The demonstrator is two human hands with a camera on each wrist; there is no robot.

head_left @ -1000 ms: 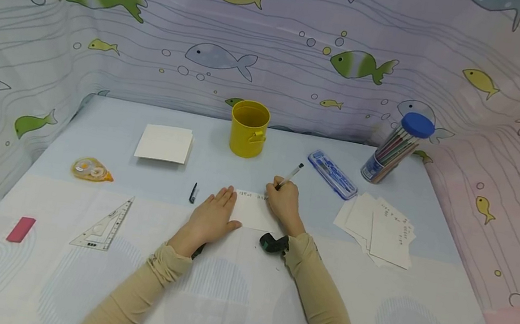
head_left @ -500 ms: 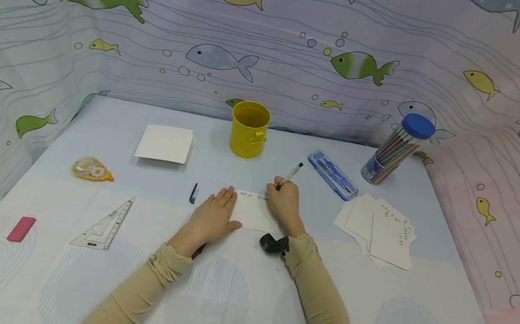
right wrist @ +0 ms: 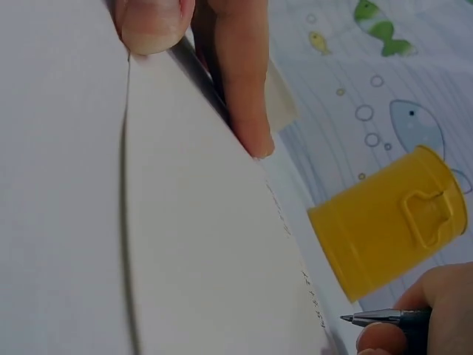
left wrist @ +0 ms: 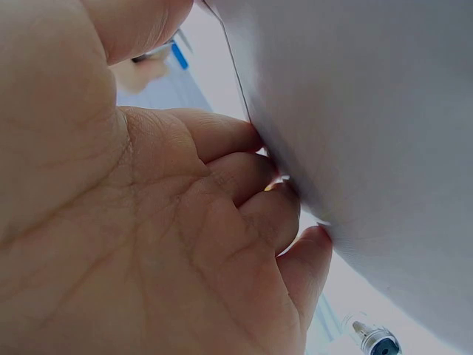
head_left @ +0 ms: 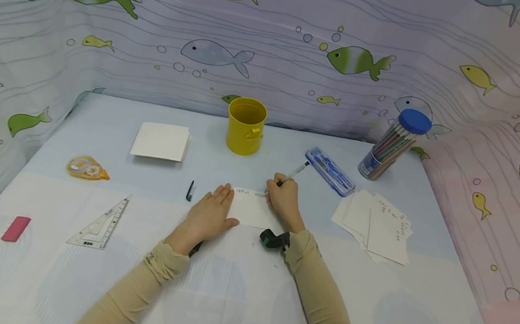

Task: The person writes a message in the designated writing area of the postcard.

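Note:
A small white card (head_left: 252, 209) with a line of small handwriting along its top edge lies in the middle of the table. My left hand (head_left: 210, 212) lies flat at the card's left side, fingers straight; the left wrist view shows its fingertips right at the card's edge. My right hand (head_left: 286, 198) pinches a pen (head_left: 296, 170) over the top right of the card, the pen's upper end leaning right. In the right wrist view the pen's metal tip (right wrist: 356, 318) is close to the written line. A pen cap (head_left: 190, 190) lies left of my left hand.
Behind the card stand a yellow bucket (head_left: 244, 133), a blue pencil case (head_left: 329, 171) and a pencil jar (head_left: 391, 147). Written cards (head_left: 387, 235) lie right, blank cards (head_left: 160, 141) back left. Correction tape (head_left: 86, 167), a set square (head_left: 101, 227) and a pink eraser (head_left: 16, 229) lie left.
The pen's upper end has tipped further right in my right hand. My left hand stays in place on the card; the whole head view has shifted slightly.

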